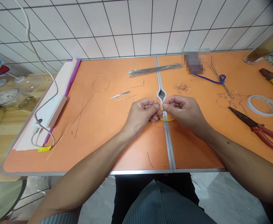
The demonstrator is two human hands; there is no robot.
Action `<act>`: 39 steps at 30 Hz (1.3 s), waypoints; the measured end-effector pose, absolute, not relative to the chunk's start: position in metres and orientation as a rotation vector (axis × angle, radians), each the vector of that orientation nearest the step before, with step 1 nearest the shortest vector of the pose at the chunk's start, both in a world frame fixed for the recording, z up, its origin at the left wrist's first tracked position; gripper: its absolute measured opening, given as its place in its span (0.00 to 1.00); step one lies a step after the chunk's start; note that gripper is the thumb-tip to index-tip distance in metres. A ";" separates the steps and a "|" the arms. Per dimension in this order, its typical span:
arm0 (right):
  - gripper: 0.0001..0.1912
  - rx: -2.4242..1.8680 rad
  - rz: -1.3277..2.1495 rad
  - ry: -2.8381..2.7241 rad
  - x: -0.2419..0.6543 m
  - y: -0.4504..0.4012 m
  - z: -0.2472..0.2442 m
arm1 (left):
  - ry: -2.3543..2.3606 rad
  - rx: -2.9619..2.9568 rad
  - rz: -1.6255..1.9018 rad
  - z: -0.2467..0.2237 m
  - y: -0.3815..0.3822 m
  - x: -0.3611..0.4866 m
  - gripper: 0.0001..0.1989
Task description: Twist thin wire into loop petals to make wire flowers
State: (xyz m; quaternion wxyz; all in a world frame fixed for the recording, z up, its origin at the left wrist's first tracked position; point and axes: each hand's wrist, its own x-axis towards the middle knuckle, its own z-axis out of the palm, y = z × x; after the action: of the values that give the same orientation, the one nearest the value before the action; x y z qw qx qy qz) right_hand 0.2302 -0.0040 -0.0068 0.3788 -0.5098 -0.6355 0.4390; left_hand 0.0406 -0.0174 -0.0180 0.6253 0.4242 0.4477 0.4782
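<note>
Both hands meet over the seam of the orange table [141, 149]. My left hand [147, 109] is closed, its fingertips pinching thin wire beside a yellow cord. Close against it, my right hand [181, 109] has thumb and index finger pressed together at the wire's other side. The yellow cord [167, 120] curves below the fingertips, partly hidden by the left fingers. Fine wire loops show around the left fingers. Just behind the hands is the oval metal opening [161, 94] in the seam.
A bundle of wires [155, 70] lies at the back, with short wires [120, 95] nearer. Red-handled pliers [264, 132], a tape roll [262, 105] and tangled wire [182, 88] are on the right. A white power bank [49, 112] with a cable sits left.
</note>
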 end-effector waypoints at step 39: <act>0.10 -1.287 1.228 -1.581 0.235 0.001 -0.006 | 1.013 0.948 1.088 -0.020 -0.015 0.036 0.07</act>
State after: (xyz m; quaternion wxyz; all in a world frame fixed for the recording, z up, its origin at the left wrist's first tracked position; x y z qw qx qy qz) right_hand 0.2350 0.0011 -0.0064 0.3717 -0.5021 -0.6168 0.4789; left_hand 0.0364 -0.0152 -0.0197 0.6358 0.4149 0.4434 0.4764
